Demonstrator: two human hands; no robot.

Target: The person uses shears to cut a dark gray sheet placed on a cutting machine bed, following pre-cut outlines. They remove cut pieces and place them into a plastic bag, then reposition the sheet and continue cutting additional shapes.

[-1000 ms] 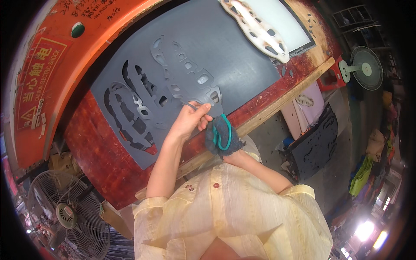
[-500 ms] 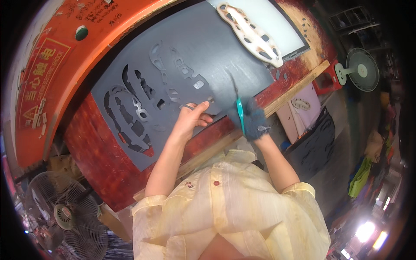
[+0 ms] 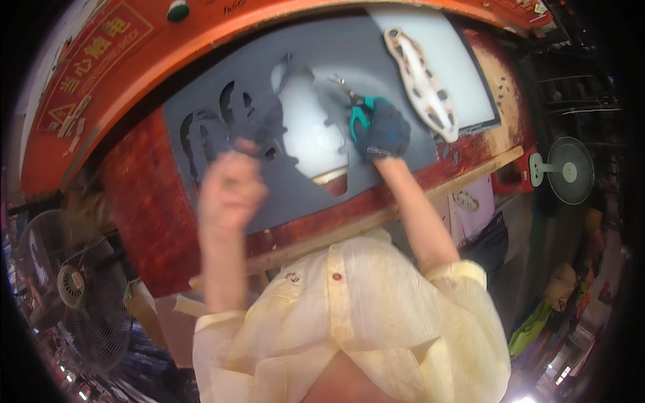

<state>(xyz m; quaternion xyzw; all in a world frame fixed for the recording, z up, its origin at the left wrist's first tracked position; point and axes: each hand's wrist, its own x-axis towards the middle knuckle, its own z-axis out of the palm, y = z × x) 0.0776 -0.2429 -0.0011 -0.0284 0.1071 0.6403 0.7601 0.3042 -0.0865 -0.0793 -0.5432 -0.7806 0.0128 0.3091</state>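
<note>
Well, at the far left of my head view a fan stands low, and above it an orange panel curves over the back of the red tabletop. My left grip, bare, is over the left part of the dark sheet; it is blurred, with something dark at its fingertips, and I can't tell whether it is grasping that or not. Cut-outs pierce the sheet near these fingers, and right of them a long, ragged opening shows a pale surface and, at its lower end, some red. Farther right, my right grip, in a dark glove, is clenched round the teal handles of a tool, its metal tip pointing away over the sheet. Just beside that, a pale template lies along the border between sheet and white board. Last, a smaller fan stands beyond the tabletop's wooden edge.
</note>
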